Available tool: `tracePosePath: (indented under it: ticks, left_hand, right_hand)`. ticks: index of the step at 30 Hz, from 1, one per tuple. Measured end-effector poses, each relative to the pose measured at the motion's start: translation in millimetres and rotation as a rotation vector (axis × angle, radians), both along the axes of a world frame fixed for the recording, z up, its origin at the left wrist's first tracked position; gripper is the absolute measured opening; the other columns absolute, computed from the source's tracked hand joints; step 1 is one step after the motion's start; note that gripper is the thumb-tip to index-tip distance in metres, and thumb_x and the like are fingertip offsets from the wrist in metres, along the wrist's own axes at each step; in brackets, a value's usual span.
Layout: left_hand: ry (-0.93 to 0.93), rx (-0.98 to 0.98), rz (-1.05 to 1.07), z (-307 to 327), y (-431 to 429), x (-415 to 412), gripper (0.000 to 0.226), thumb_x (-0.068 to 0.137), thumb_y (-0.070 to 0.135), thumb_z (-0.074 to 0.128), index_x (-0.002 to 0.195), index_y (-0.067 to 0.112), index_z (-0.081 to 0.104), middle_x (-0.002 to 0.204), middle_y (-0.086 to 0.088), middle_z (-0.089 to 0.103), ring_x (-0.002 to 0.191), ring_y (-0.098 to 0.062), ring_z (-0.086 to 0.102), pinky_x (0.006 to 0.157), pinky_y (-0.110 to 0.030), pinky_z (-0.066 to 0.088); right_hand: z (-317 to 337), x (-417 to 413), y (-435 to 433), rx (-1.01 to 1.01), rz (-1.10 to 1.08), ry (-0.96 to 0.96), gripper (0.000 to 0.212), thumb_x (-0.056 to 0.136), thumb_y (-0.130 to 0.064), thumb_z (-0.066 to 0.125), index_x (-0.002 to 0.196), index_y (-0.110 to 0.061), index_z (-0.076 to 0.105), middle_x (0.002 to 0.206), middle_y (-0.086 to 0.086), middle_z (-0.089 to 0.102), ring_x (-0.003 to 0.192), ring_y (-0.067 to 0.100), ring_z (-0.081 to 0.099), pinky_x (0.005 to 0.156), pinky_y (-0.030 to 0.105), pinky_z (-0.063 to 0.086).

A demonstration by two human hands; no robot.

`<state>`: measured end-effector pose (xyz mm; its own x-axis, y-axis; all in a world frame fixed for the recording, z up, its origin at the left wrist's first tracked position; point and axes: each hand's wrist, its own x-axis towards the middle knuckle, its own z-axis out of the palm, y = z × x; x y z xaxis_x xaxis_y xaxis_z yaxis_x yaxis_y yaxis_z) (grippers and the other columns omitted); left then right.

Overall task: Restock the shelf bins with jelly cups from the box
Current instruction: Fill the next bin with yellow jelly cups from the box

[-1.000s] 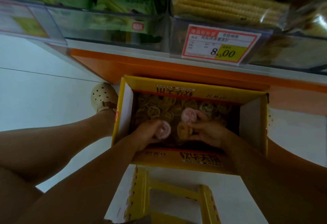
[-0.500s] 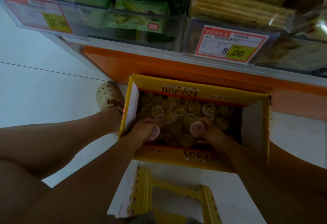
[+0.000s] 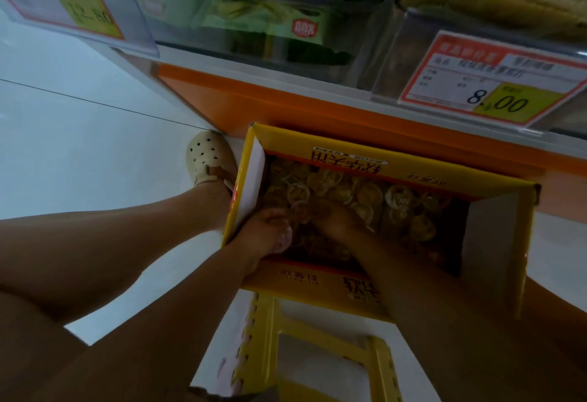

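Observation:
An open yellow cardboard box stands on the floor against the shelf base, filled with several yellow jelly cups. Both hands are down inside its near left corner. My left hand curls round a pale pink jelly cup that peeks out under the fingers. My right hand is beside it among the cups, fingers bent over them; whatever it holds is hidden by the hand and the dim light.
Clear shelf bins with green and yellow snack packs hang above the box, with price tags on their fronts. An orange shelf base runs behind the box. A yellow plastic stool stands below me. My foot in a cream clog is left of the box.
The view has shifted right and closer. Both hands have sunk deeper into the box's left corner and come together; the pink cup seen in the right hand is no longer visible.

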<state>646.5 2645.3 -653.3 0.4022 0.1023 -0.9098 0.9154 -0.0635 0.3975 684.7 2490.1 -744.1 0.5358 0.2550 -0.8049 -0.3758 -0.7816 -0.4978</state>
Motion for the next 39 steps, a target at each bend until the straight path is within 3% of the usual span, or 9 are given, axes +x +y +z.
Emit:
tracePosePath:
  ticks: [4,12,15,17,21,25,29,34,39]
  left_hand:
    - [-0.011,-0.021,0.035,11,-1,-2,0.036,0.100,0.002,0.044,0.135,0.005,0.048,0.081,0.003,0.050,0.066,-0.005,0.048,0.043,-0.005,0.043]
    - [0.049,0.013,0.028,10,2,0,0.033,0.100,0.011,0.048,0.133,0.015,0.051,0.111,-0.010,0.062,0.079,-0.012,0.060,0.056,-0.016,0.051]
    - [0.053,-0.021,0.055,11,2,2,0.031,0.098,0.011,0.047,0.128,0.019,0.052,0.083,-0.009,0.064,0.058,-0.005,0.062,0.052,-0.017,0.050]
    - [0.068,-0.039,0.042,8,2,4,0.026,0.098,0.015,0.046,0.121,0.019,0.059,0.083,-0.009,0.065,0.060,-0.008,0.061,0.054,-0.017,0.050]
    - [0.082,-0.088,-0.145,10,-5,5,0.029,0.093,0.042,0.057,0.097,0.018,0.071,0.092,-0.005,0.070,0.084,-0.016,0.061,0.087,-0.031,0.045]
    - [0.042,-0.162,-0.294,19,-20,7,0.036,0.085,0.059,0.058,0.069,0.032,0.077,0.077,-0.004,0.065,0.079,-0.018,0.061,0.073,-0.029,0.047]
    - [-0.004,-0.228,-0.416,14,-29,5,0.039,0.081,0.045,0.066,0.107,0.016,0.070,0.072,-0.023,0.062,0.065,-0.024,0.056,0.060,-0.027,0.041]
    - [0.006,-0.274,-0.233,5,-24,1,0.047,0.083,0.010,0.072,0.127,0.015,0.056,0.092,-0.004,0.075,0.089,-0.020,0.068,0.054,-0.022,0.039]
    - [-0.012,-0.316,-0.184,9,-25,3,0.062,0.084,0.000,0.066,0.139,0.013,0.042,0.078,0.012,0.075,0.070,-0.003,0.071,0.050,-0.018,0.037]
  right_hand:
    - [-15,-1,23,-0.127,-0.009,-0.016,0.046,0.096,-0.052,0.042,0.135,-0.028,0.051,0.141,0.006,0.051,0.124,0.030,0.050,0.102,0.036,0.040]
    - [-26,-8,28,-0.189,-0.137,-0.037,0.047,0.091,-0.052,0.052,0.124,-0.018,0.054,0.125,0.009,0.059,0.112,0.029,0.057,0.092,0.037,0.047]
    - [-13,-10,10,-0.043,-0.277,-0.071,0.020,0.089,-0.036,0.065,0.091,-0.021,0.054,0.102,0.004,0.063,0.097,0.021,0.060,0.074,0.025,0.040]
    - [1,-13,-7,0.053,-0.386,-0.089,0.027,0.082,-0.023,0.075,0.075,-0.024,0.049,0.087,0.003,0.063,0.088,0.020,0.060,0.070,0.024,0.040]
    - [46,-22,-43,0.216,-0.424,-0.020,0.030,0.073,-0.017,0.083,0.080,-0.022,0.054,0.084,-0.008,0.058,0.081,0.008,0.056,0.067,0.021,0.043]
    - [83,-38,-49,0.234,-0.364,-0.050,0.032,0.075,-0.020,0.081,0.094,-0.013,0.056,0.085,-0.009,0.056,0.079,0.005,0.053,0.065,0.019,0.043]
    - [101,-46,-64,0.261,-0.345,0.008,0.034,0.080,-0.027,0.077,0.111,-0.021,0.063,0.097,-0.014,0.062,0.085,-0.002,0.057,0.065,0.005,0.044]
    - [98,-15,-123,-0.226,-0.187,0.018,0.034,0.093,-0.029,0.060,0.126,-0.019,0.057,0.094,-0.004,0.058,0.072,0.012,0.055,0.075,0.032,0.049]
    - [65,-11,-150,-0.483,0.046,0.106,0.034,0.096,-0.019,0.052,0.127,-0.005,0.051,0.085,0.003,0.044,0.086,0.023,0.045,0.065,0.029,0.039]
